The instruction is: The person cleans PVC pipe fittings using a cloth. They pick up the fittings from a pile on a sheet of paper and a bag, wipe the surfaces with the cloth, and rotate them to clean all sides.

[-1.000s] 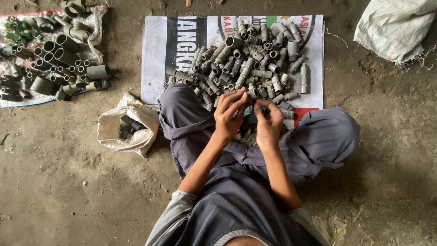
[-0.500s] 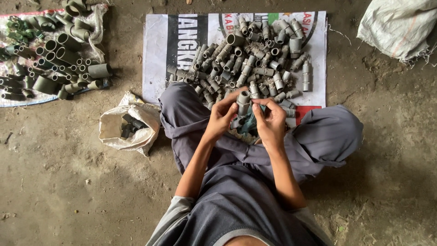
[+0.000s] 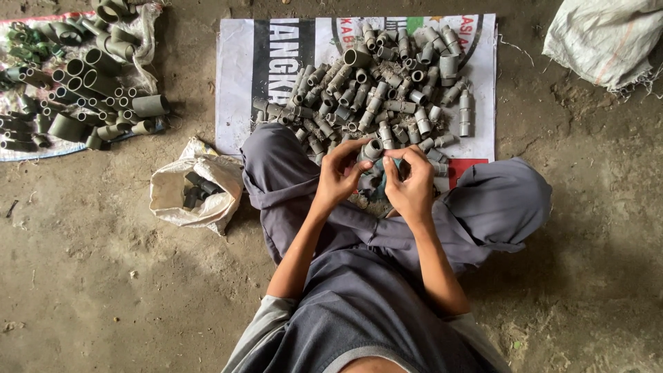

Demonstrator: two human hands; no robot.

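Held grey pipe fitting (image 3: 372,149) in left hand (image 3: 340,173), fingers pinched on it, above lap at edge of fittings pile (image 3: 387,90). Right hand (image 3: 412,183) fingers curled beside it; grip unclear.

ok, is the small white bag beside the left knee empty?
No, the white bag lies open on the dirt floor with several dark pipe fittings inside.
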